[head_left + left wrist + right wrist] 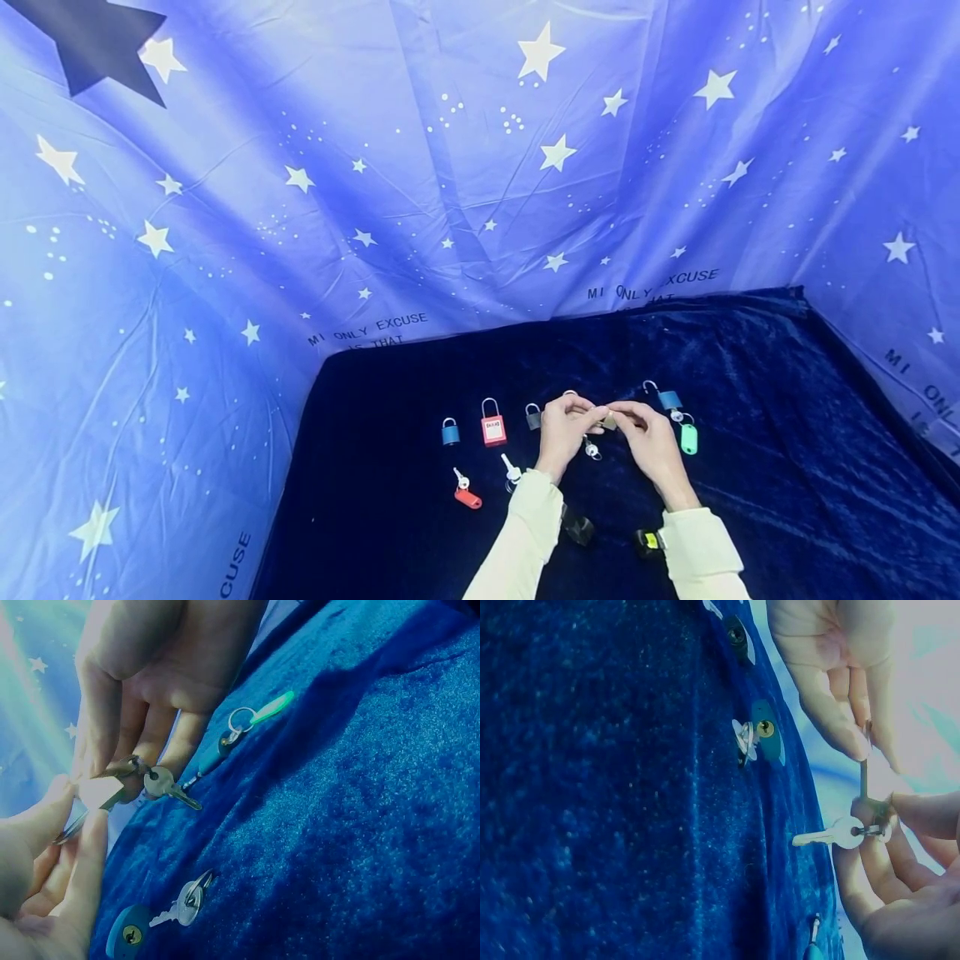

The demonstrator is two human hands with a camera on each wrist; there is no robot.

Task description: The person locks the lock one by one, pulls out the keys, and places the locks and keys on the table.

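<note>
A small brass-coloured padlock (609,422) is held up between both hands over the dark blue cloth. My left hand (566,429) pinches the padlock (101,793) between thumb and fingers, its shackle beside those fingers. From the other side, my right hand (651,437) pinches a key at the padlock's keyhole end, mostly hidden by the fingers. A second key (840,832) dangles from the ring at the right fingertips. Under the hands lies a loose key with a ring (189,901), beside a teal padlock (129,934).
Leftward stand a blue padlock (450,432), a red padlock (493,430) and a dark grey padlock (533,418). Nearer lie a red-tagged key (468,498) and another key (512,468). Right of the hands, an unlocked blue padlock (669,401) has a key and green tag (688,439).
</note>
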